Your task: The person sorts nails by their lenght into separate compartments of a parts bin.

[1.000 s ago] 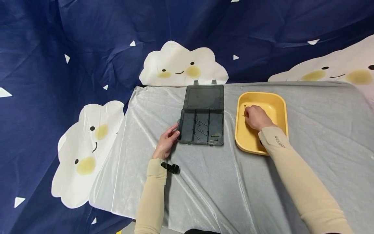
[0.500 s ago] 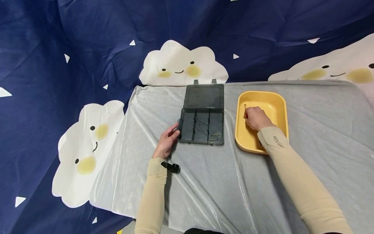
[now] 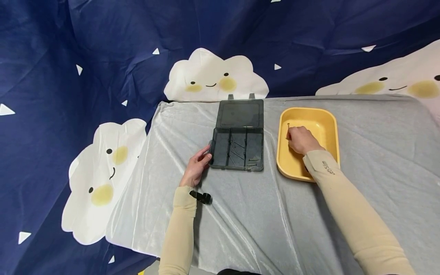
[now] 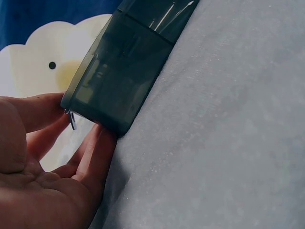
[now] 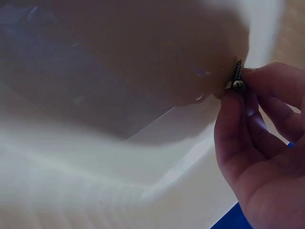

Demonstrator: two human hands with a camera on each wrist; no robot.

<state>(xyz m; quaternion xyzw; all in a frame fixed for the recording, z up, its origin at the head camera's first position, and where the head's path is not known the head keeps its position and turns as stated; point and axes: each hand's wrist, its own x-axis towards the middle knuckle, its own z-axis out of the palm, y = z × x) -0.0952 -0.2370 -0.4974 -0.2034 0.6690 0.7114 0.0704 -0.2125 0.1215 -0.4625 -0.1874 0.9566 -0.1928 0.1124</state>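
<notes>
In the head view, an open dark translucent compartment box lies on the cloth, its lid folded back. My left hand holds its left end; in the left wrist view the fingertips meet the box's end wall near a small metal latch. Several thin dark screws lie in the middle compartment, and two brassy ones in the right one. My right hand is inside the yellow tray, pinching a small screw between thumb and finger. Another screw lies by the tray's left wall.
Grey cloth covers the table. A navy curtain with cloud faces hangs behind and to the left. The raised lid reaches the table's back edge. A black wrist strap is on the left sleeve.
My right hand shifts very slightly within the tray at its left wall. The left hand and the compartment box stay in place.
</notes>
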